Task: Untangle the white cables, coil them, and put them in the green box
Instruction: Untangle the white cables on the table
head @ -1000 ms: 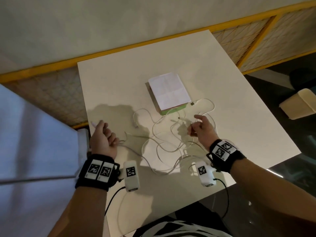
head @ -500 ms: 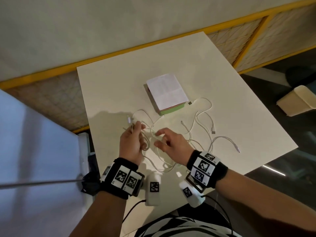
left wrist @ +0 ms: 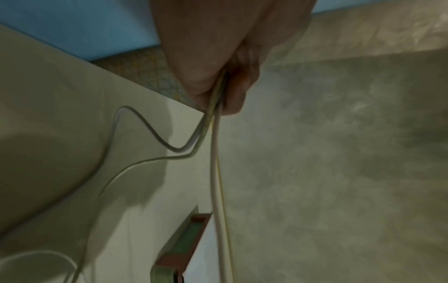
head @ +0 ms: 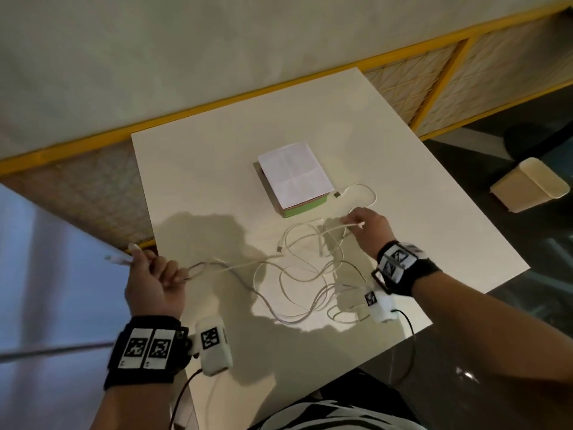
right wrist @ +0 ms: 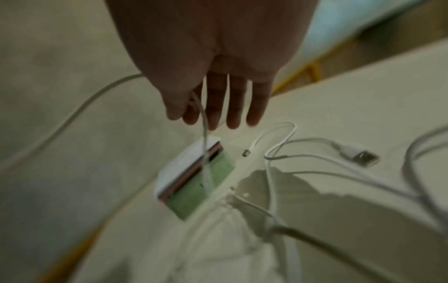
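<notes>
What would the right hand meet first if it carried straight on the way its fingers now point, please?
Probably the green box under its white lid: in the right wrist view the right hand points its fingers at it, pinching a white cable. Depth is unclear.

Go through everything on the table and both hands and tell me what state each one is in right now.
White cables: tangled, loose loops on the table, none coiled.
Green box: on the table, white paper lying over it, no cable inside that shows.
Left hand: fist gripping cable strands, off the table's left edge.
Right hand: pinching one cable, lifted.
</notes>
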Demonstrator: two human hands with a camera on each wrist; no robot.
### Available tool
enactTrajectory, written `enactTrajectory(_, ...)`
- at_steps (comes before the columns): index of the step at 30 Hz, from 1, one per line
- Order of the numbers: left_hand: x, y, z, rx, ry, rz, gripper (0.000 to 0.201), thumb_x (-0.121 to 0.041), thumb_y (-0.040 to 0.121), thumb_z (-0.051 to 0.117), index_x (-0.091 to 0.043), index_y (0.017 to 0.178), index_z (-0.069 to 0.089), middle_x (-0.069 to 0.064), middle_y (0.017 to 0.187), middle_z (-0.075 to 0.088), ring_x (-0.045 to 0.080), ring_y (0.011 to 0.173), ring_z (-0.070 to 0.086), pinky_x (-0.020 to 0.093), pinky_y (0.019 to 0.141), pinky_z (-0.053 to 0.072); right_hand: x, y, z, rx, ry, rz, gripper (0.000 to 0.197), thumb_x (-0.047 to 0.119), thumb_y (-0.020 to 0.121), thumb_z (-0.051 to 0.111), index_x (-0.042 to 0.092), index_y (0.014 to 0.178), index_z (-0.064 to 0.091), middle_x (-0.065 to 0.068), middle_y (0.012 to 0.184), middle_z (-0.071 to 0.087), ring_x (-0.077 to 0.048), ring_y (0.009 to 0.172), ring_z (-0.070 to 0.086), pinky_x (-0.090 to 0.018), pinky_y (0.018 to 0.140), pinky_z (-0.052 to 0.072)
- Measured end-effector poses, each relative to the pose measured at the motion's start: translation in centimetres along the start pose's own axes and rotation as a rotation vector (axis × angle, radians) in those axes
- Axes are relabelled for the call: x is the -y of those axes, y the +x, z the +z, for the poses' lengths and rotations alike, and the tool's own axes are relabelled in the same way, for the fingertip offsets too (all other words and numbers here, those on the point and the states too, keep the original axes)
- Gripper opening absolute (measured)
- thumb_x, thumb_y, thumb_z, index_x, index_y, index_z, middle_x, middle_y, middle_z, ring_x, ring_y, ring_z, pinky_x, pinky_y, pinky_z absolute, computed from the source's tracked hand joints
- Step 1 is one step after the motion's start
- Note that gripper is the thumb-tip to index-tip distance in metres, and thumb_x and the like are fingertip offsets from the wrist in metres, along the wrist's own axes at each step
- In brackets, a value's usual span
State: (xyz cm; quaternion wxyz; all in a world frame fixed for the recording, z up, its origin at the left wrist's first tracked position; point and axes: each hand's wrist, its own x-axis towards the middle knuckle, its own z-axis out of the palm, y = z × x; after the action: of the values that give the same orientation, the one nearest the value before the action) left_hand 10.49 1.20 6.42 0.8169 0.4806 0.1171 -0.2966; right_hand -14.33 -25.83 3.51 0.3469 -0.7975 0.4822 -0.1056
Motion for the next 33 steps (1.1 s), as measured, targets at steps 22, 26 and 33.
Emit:
enactTrajectory(22, -0.2, 3.3, -4.2, -0.260, -0.149, 0.014, 0.044, -0.037, 0.098, 0.039, -0.022, 0.057, 0.040, -0.008, 0.044, 0.023, 0.008, 0.038, 0.021, 0.017, 0.041, 0.022, -4.8, -1.0, -9.6, 0.213, -0.486, 0.080, 0.023, 0.036, 0.083, 0.064, 0.020, 0.070, 0.054, -0.004, 0.064, 0.053, -0.030, 0.075, 0.060, -0.026, 0.067, 0.035)
enactTrajectory(26, 1.1, 2.9, -5.1, -0.239, -0.054, -0.029, 0.040, -0.035, 0.095, 0.044, -0.023, 0.059, 0.033, -0.007, 0.043, 0.020, 0.008, 0.036, 0.020, 0.018, 0.040, 0.019, -8.9, -4.8, -4.6, 0.465, -0.433, 0.183, 0.013, 0.022, 0.083, 0.062, 0.023, 0.087, 0.049, -0.003, 0.084, 0.057, -0.027, 0.084, 0.059, -0.026, 0.070, 0.037)
enactTrajectory(33, 1.3, 2.0, -5.6, -0.222, -0.004, -0.060, 0.041, -0.028, 0.096, 0.042, -0.023, 0.057, 0.032, -0.007, 0.039, 0.020, 0.008, 0.034, 0.019, 0.020, 0.045, 0.013, -9.6, -4.1, -1.8, 0.375, -0.255, 0.165, 0.024, 0.009, 0.077, 0.062, 0.021, 0.099, 0.061, 0.002, 0.100, 0.055, -0.018, 0.115, 0.048, -0.037, 0.103, 0.037)
